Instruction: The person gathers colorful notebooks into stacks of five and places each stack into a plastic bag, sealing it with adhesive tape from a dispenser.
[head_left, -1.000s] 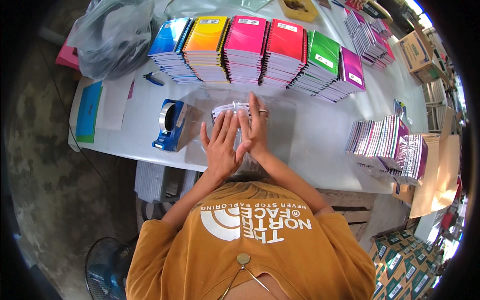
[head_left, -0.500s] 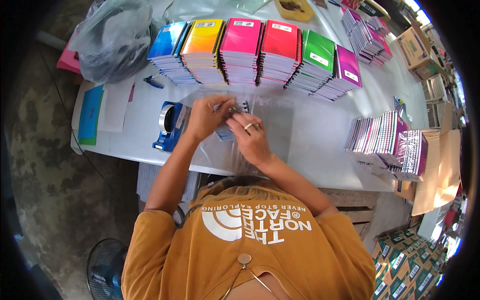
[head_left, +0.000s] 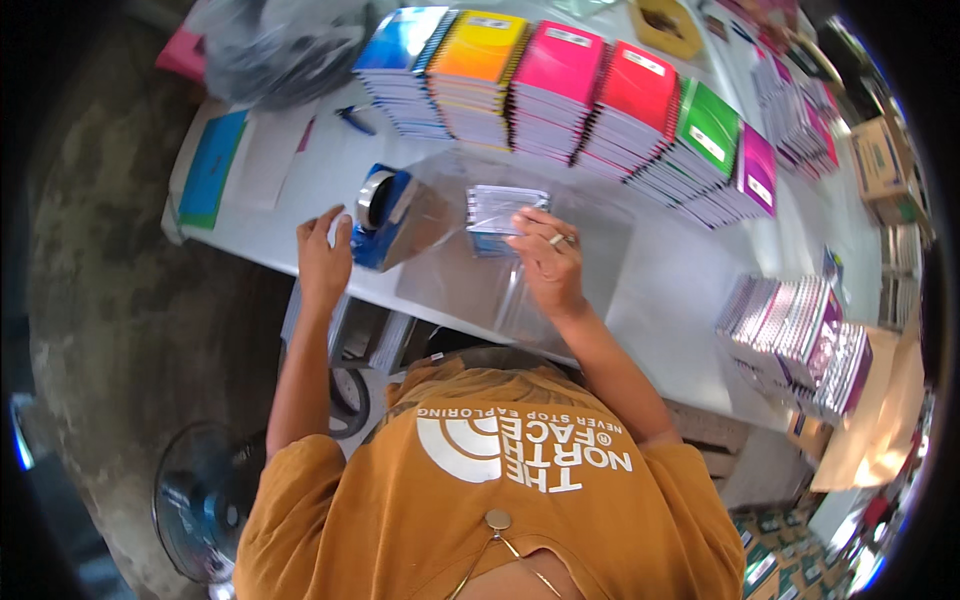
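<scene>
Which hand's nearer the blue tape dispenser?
Left. The left hand is close beside the blue tape dispenser, on its left; the right hand is farther off to its right, at the plastic-covered stack.

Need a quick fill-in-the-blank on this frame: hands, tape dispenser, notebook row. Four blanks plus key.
1. The tape dispenser beside the left hand is coloured ____.
2. The right hand, at the bundle in clear plastic, wears a ____ on one finger.
3. The yellow notebook stack stands between the blue stack and the ____ stack.
4. The rightmost stack in that row has a ____ top cover.

Missing words: blue; ring; pink; purple.
</scene>
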